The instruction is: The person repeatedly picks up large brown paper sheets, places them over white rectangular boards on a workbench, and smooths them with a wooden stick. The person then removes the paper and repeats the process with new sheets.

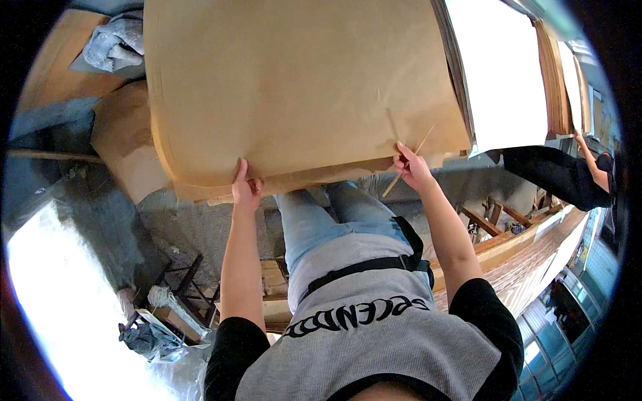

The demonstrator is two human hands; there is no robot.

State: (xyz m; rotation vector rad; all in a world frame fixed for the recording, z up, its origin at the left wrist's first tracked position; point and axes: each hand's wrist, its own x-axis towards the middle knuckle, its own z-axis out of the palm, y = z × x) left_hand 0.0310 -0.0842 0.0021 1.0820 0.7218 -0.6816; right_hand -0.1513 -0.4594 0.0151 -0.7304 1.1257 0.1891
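Grey floor point(180, 230) is seen below a broad brown sheet point(294, 93), which is spread in front of the body, with a white sheet point(501, 73) beyond its right side. Its near edge is pinched by the left hand point(246, 190), thumb on top; by the right hand point(412, 167), near the right corner, a thin stick point(424, 138) is grasped, though whether the brown sheet is also gripped cannot be told. Creasing could be caused by uneven pulling, and scratches by the stick's tip.
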